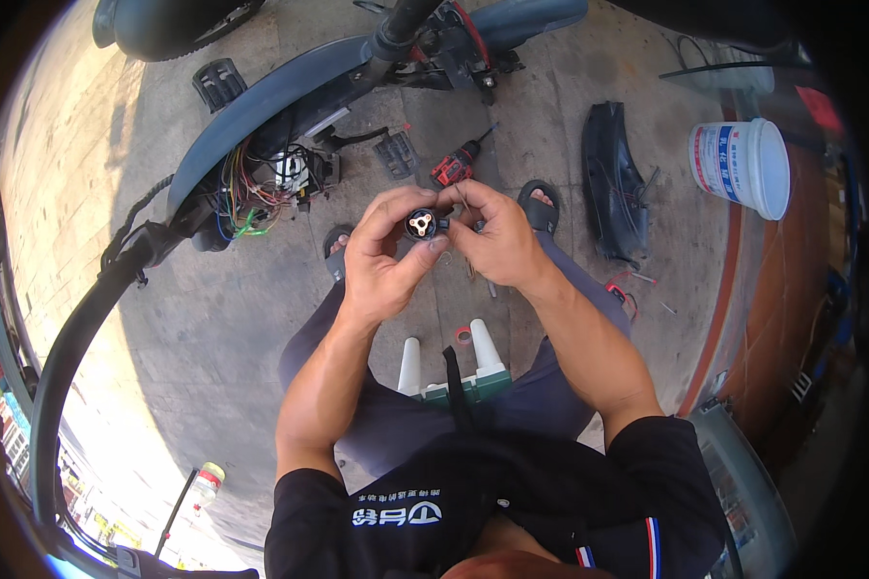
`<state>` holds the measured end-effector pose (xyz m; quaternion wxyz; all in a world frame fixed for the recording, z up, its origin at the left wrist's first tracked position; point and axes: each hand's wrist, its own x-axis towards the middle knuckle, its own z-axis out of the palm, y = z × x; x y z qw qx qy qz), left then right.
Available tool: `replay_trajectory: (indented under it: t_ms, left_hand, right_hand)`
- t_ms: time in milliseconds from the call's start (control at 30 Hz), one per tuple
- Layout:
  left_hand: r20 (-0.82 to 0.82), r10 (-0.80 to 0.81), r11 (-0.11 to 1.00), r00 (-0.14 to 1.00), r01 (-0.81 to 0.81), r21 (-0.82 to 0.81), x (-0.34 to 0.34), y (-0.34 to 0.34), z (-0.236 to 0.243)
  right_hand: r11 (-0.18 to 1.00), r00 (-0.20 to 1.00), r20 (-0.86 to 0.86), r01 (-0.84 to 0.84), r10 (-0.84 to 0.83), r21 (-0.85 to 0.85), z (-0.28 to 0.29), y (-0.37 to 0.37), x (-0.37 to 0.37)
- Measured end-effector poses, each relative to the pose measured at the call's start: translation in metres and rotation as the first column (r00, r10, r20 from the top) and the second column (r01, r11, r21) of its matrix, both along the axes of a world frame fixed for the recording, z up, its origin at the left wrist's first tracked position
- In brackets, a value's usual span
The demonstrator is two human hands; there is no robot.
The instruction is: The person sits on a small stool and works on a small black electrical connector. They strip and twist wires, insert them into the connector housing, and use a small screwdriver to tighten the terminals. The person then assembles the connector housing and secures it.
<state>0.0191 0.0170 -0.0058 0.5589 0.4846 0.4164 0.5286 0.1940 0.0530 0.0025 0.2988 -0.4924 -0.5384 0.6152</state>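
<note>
Left hand (384,249) curled, right hand (500,234) just beside

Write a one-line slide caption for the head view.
Left hand holding a small round black part, right hand close beside it, red drill on the ground beyond.

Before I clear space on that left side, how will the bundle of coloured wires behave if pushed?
The coloured wires will probably flop rather than spring back, being thin and loosely splayed. They could tangle, since strands cross one another. Pushing may also tug the white part beside them, which some strands appear to reach.
</note>
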Motion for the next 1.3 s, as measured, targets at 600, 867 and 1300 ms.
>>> replay_trajectory:
  t_ms: [600,867,1300]
  left_hand:
    - [0.027,0.037,0.998,0.999,-0.038,0.044,0.005,0.012,0.001]
    - [-0.027,0.038,0.994,0.999,-0.036,0.099,0.003,0.011,0.001]
    - [0.124,0.014,1.0,0.992,-0.013,-0.012,0.003,0.009,0.011]
  right_hand:
    - [0.998,0.999,-0.029,0.017,-0.015,0.064,-0.003,0.014,0.009]
    - [0.992,0.999,-0.029,0.02,-0.016,0.128,-0.001,0.014,0.007]
    - [0.961,0.991,-0.041,-0.131,0.125,-0.241,0.02,0.021,0.016]
